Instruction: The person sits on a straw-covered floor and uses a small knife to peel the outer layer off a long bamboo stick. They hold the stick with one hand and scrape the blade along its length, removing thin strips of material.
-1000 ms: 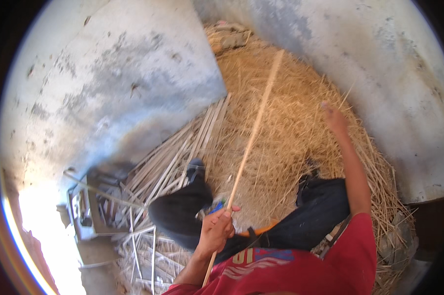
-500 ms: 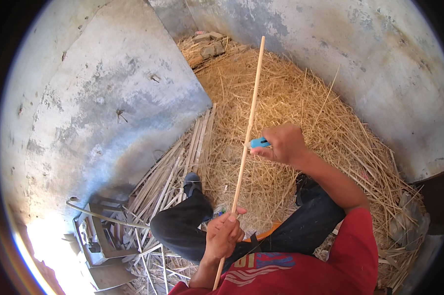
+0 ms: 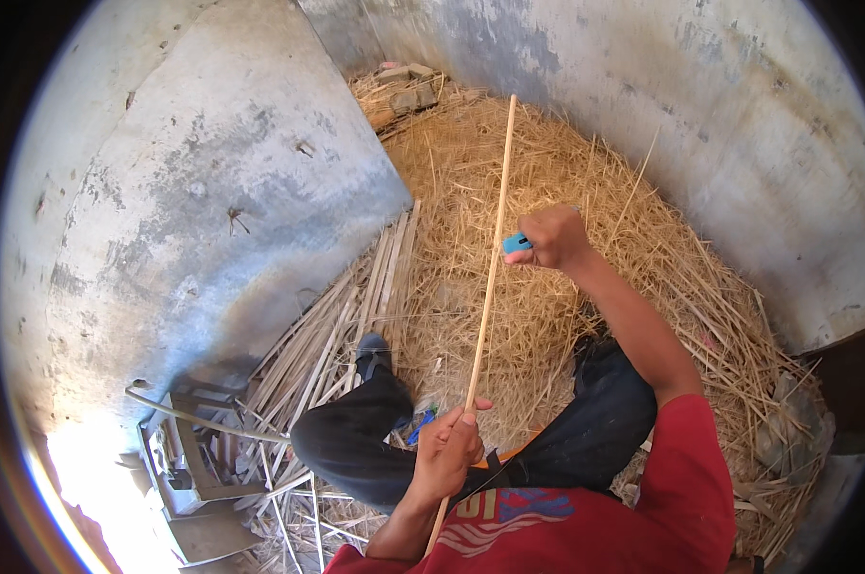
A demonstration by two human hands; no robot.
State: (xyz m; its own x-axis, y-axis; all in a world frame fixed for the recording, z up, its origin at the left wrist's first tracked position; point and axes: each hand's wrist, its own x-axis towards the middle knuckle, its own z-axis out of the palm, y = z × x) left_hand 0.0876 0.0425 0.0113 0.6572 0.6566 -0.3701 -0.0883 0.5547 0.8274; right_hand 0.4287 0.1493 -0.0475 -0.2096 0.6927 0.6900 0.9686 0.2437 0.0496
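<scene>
A long, pale wooden or bamboo stick (image 3: pixel 493 277) slants up and away from my lap. Around its lower part my left hand (image 3: pixel 447 450) is closed, and the stick's near end passes along my forearm. Higher up, my right hand (image 3: pixel 552 237) grips a blue-handled cutter (image 3: pixel 517 243) against the right side of the stick. Its blade is too small to make out. The stick's far end points toward the back wall, over the shavings.
Pale shavings (image 3: pixel 547 172) cover the floor ahead and to the right. Split strips (image 3: pixel 342 316) lie in a pile left of my foot. A wooden box-like frame (image 3: pixel 188 450) stands at the lower left. Stained walls (image 3: pixel 212 153) rise on both sides; bricks (image 3: pixel 409 96) sit far back.
My right hand has moved with the blue cutter farther up along the stick. The stick's far end has dropped slightly, and my left hand has shifted a little to the right.
</scene>
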